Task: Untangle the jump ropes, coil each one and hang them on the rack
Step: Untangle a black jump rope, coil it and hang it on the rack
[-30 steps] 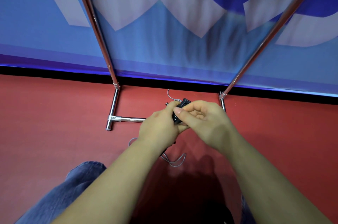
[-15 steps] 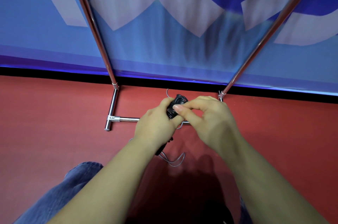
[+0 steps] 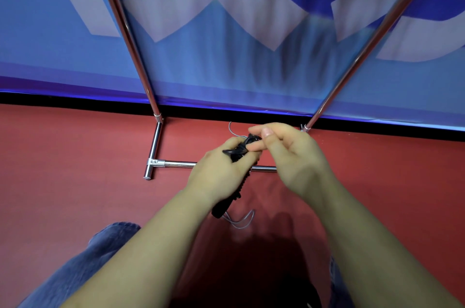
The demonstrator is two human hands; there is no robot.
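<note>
Black jump-rope handles, how many I couldn't tell, sat gripped in your left hand; your right hand pinched their top. One grey cable looped below; one chrome rack stood beyond both hands.

Both forearms are reaching from the lower edge toward the frame's centre. The left hand is curling its fingers round black jump rope handles. The right hand is pinching their upper end between thumb and forefinger.
</note>
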